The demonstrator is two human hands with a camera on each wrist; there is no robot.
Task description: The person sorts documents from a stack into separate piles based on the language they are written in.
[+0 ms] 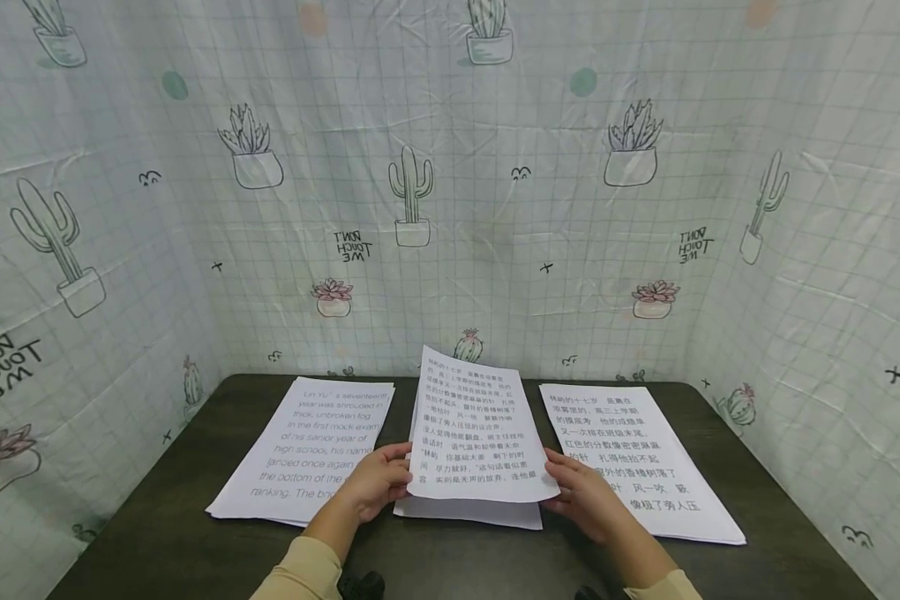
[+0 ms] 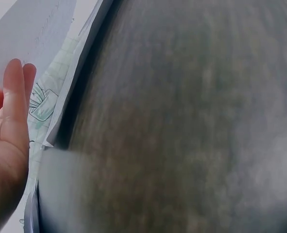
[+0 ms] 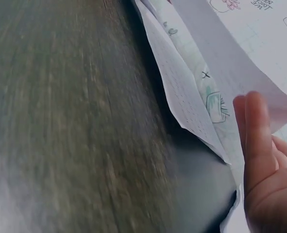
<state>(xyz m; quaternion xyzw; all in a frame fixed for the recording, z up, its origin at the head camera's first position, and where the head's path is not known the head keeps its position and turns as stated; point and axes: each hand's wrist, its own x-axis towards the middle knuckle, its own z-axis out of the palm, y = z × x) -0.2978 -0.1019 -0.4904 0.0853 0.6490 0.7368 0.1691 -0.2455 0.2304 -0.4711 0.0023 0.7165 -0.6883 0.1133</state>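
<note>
A: How will that printed sheet (image 1: pixel 475 433) handle?

B: Light and floppy, I'd judge, and easy to crease. Best taken at its two lower corners.

A: Where is it now?

B: Lifted and tilted above the middle stack (image 1: pixel 468 510) on the dark surface (image 1: pixel 157 542). The left hand (image 1: pixel 378 482) pinches its edge at 9 o'clock, the right hand (image 1: pixel 587 496) pinches it at 3 o'clock.

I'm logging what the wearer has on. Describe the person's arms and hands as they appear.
Both hands are bare: no gloves, rings or watch visible on the left hand or the right hand. Each forearm ends in a plain beige long sleeve, left sleeve and right sleeve, pushed back from the wrist.
</note>
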